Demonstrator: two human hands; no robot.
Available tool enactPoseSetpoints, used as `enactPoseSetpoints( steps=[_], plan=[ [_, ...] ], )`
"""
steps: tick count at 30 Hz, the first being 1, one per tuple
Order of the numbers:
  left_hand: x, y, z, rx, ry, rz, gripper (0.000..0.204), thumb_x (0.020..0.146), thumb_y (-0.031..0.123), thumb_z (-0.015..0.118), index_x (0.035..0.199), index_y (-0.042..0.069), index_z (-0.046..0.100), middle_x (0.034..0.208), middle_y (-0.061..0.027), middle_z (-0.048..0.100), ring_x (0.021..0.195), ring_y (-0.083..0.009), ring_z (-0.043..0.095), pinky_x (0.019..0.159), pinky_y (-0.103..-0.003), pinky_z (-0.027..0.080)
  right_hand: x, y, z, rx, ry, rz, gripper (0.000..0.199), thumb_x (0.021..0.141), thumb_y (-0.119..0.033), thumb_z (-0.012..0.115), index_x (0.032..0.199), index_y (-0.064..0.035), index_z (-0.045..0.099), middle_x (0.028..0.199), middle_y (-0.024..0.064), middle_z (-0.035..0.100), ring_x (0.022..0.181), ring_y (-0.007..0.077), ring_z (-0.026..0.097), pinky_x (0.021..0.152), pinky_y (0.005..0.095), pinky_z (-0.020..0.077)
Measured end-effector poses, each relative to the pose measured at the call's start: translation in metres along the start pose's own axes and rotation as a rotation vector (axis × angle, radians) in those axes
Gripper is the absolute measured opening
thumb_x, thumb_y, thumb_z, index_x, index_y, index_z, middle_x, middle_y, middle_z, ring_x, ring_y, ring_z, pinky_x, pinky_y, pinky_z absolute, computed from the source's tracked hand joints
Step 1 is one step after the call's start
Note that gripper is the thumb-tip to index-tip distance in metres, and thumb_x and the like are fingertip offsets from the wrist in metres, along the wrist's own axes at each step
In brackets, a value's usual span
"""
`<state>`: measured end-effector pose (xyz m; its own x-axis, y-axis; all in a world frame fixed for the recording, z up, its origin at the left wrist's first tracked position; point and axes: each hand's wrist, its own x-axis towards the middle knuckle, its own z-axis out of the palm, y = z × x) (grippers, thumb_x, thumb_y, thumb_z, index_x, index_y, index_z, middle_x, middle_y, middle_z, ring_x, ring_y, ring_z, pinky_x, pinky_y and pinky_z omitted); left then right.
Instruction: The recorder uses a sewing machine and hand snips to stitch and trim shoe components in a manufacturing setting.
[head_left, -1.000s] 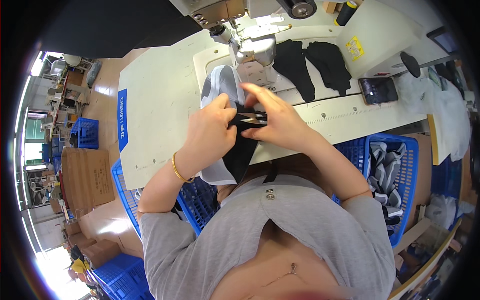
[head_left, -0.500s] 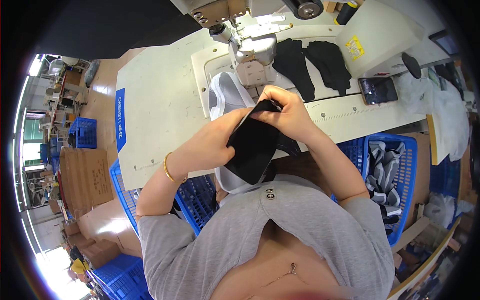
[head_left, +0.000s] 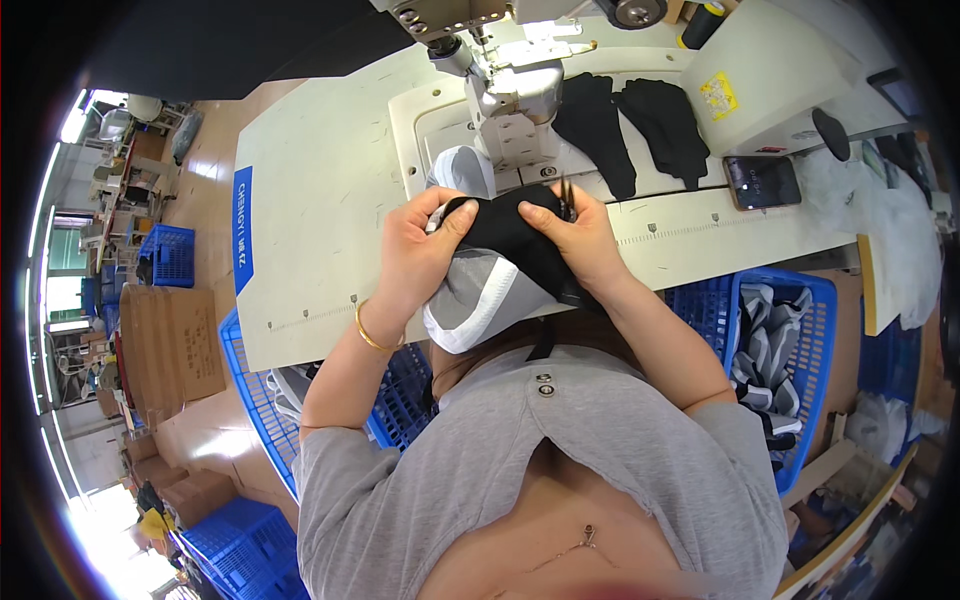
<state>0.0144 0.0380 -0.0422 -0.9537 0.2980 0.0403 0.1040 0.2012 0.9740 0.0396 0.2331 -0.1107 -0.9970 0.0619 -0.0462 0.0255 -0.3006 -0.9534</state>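
A black fabric piece [head_left: 508, 222] is stretched between my two hands at the near edge of the sewing table. My left hand [head_left: 422, 250] pinches its left side, together with a bit of white edging. With the thumb on top, my right hand [head_left: 588, 245] grips the right side. Slim dark points [head_left: 567, 198] stick up by its index finger; they look like the tips of a small tool, mostly hidden. Below the black cloth hangs grey fabric with a white band [head_left: 480, 300]. Just beyond my hands stands the sewing machine [head_left: 517, 105].
Two black cut pieces [head_left: 660, 125] lie right of the machine, near a phone [head_left: 762, 183]. A blue basket [head_left: 825, 330] of grey and white pieces stands at the right, and another blue basket [head_left: 235, 370] at the left. Pale plastic bags [head_left: 900, 220] lie far right.
My hands have moved apart and turned the black piece, which was upright and folded, out flat. The grey and white fabric now shows beneath it. Dark points now show at my right hand.
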Motion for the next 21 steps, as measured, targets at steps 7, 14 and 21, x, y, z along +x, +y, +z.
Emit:
enactPoseSetpoints(
  steps=[7,14,21],
  plan=[
    [0.000,0.007,-0.015,0.373,-0.123,0.034,0.016,0.095,0.016,0.060,0.093,0.001,0.062,0.069,-0.0078,0.060,0.063,-0.0124,0.053,0.062,-0.029,0.044,0.079,-0.060,-0.097,-1.197,0.103,-0.610,0.026,0.079,-0.010,0.073,0.103,-0.0073,0.064,0.096,0.0068,0.064,0.086,0.0241,0.063,0.079,0.0315,0.0509],
    [0.000,0.013,-0.006,0.494,-0.038,0.071,0.015,0.095,0.014,0.057,0.091,0.000,0.058,0.067,-0.0188,0.052,0.055,-0.0297,0.044,0.055,-0.037,0.039,0.102,-0.078,-0.114,-1.252,-0.167,-0.411,0.022,0.078,-0.013,0.073,0.091,-0.0035,0.059,0.087,0.0077,0.059,0.079,0.0240,0.058,0.074,0.0334,0.0470],
    [0.004,0.024,0.001,0.551,0.036,0.180,0.013,0.094,0.014,0.058,0.091,0.001,0.059,0.066,-0.0184,0.053,0.055,-0.0322,0.048,0.054,-0.039,0.039,0.067,-0.111,-0.085,-1.111,-0.096,-0.552,0.025,0.075,-0.010,0.074,0.096,-0.0071,0.061,0.084,0.0083,0.063,0.079,0.0234,0.062,0.071,0.0330,0.0478]
  ],
)
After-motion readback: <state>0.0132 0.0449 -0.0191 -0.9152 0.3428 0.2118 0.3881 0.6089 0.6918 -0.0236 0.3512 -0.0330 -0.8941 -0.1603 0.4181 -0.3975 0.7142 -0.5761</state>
